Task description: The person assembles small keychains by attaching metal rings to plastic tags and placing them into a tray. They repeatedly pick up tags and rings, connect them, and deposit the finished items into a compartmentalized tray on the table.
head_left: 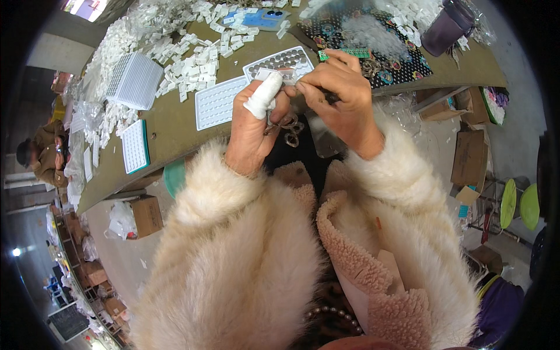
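Tray (279, 63) of round cells sits at 12 o'clock from both hands, on the table (175, 131). Left hand (256, 119), 1 finger bandaged, pinches a small clear piece; right hand (338, 96) pinches its other end. Blank tray (216, 102) at 10 o'clock. Risk: bandaged finger grips poorly, so the piece could slip and drop to the lap.

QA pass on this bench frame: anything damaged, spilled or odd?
Two things. The left hand has a finger wrapped in white tape. Small white parts lie strewn in loose heaps over the table rather than in the trays.
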Tool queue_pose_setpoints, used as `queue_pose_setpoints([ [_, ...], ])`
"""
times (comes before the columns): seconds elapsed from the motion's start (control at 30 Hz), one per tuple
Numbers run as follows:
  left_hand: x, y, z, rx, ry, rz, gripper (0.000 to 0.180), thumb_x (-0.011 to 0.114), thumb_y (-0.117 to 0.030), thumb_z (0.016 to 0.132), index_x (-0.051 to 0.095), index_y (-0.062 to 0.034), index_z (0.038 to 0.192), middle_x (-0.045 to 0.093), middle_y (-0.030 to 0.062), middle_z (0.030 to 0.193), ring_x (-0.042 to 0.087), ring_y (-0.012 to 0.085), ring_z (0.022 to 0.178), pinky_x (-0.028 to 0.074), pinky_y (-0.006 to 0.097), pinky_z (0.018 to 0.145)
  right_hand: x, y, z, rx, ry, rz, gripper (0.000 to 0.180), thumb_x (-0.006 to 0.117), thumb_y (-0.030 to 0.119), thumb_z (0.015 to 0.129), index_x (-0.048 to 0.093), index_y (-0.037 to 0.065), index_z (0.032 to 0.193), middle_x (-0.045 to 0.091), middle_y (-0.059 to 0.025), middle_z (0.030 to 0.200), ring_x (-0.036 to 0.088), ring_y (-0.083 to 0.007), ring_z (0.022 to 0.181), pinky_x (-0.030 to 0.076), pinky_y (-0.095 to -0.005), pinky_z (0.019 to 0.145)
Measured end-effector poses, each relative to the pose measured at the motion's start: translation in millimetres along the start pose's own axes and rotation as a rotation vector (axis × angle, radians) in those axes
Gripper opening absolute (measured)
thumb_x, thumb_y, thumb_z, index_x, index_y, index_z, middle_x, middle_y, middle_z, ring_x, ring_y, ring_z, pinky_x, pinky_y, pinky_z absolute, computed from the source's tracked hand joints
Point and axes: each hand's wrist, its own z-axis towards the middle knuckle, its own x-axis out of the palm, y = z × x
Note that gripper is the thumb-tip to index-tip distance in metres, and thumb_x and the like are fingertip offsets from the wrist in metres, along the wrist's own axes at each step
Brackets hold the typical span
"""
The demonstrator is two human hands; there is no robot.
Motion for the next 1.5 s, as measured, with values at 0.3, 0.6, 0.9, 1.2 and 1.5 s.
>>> queue_pose_setpoints([
  [0.3,7.9,-1.7,-5.8,0.386,-0.094,0.686,0.019,0.062,-0.006,0.096,0.069,0.0003,0.112,0.070,0.0038,0.081,0.050,0.0026,0.054,0.040,0.020,0.049,-2.8,5.0,-2.0,-0.043,-0.037,-0.194,0.012,0.073,0.003,0.074,0.064,0.011,0.069,0.056,-0.0004,0.061,0.054,-0.0217,0.059,0.045,-0.0406,0.093],
  [0.6,-0.6,1.3,-3.7,0.030,0.025,0.049,0.031,0.062,-0.021,0.099,0.065,0.0038,0.118,0.064,0.0012,0.078,0.040,0.0035,0.051,0.031,0.020,0.048,-2.8,5.3,-14.7,0.750,0.090,0.697,0.011,0.075,0.010,0.083,0.071,0.001,0.083,0.069,-0.0071,0.073,0.061,-0.0108,0.071,0.048,-0.0259,0.065],
  [0.9,-2.9,7.8,-1.7,-0.051,-0.023,0.140,0.034,0.059,-0.028,0.102,0.068,0.0030,0.111,0.057,-0.0011,0.067,0.038,0.0041,0.050,0.030,0.021,0.047,2.7,-5.5,-10.7,0.030,-0.064,0.029,0.026,0.080,0.008,0.069,0.064,0.007,0.091,0.064,-0.0079,0.093,0.061,-0.0276,0.088,0.046,-0.0375,0.076],
  [1.2,-0.4,6.1,-2.5,0.133,-0.068,0.340,0.025,0.062,-0.021,0.100,0.071,0.0012,0.108,0.053,-0.0042,0.060,0.038,0.0027,0.049,0.027,0.020,0.045,6.0,2.4,-18.8,0.204,-0.037,0.146,0.027,0.078,0.004,0.078,0.066,0.002,0.102,0.063,-0.0077,0.100,0.060,-0.0178,0.088,0.048,-0.0308,0.077],
  [1.5,5.6,-1.1,-6.8,0.241,-0.104,0.440,0.020,0.068,-0.010,0.094,0.071,0.0024,0.109,0.067,0.0014,0.082,0.043,0.0021,0.052,0.030,0.019,0.046,-2.1,9.4,-21.8,0.580,0.047,0.537,0.008,0.074,0.002,0.081,0.066,0.002,0.082,0.064,-0.0007,0.075,0.056,-0.0085,0.070,0.046,-0.0243,0.067],
])
